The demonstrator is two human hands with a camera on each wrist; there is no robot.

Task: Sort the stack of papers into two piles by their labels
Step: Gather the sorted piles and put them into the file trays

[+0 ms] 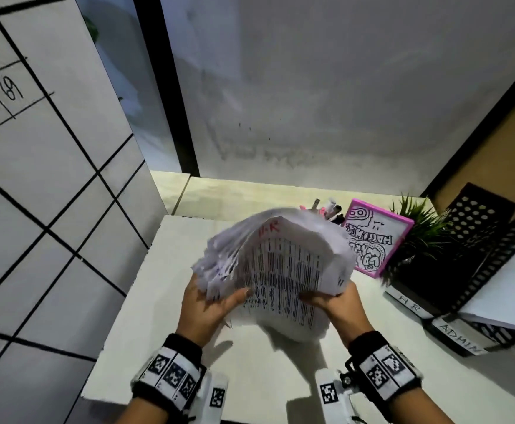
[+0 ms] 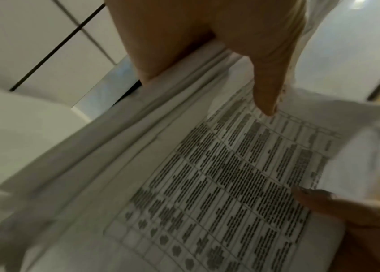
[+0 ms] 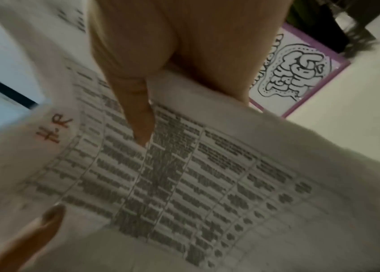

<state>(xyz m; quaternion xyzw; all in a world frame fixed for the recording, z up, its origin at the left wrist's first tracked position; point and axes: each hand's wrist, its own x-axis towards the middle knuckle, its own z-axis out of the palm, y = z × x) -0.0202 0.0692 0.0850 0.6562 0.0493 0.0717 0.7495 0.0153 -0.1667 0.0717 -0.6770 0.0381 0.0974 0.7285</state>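
Observation:
A thick stack of printed papers is held above the white desk, arched and fanned at its far end. The top sheet carries a printed table and a red handwritten "H-R" label. My left hand grips the stack's left near edge, thumb on top. My right hand grips the right near edge, thumb across the top sheet. The same stack fills the left wrist view.
Two black mesh trays stand at the right, one labelled "HR", one labelled "ADMIN". A pink-framed drawing, a pen holder and a potted plant stand behind the stack. A gridded whiteboard lines the left side.

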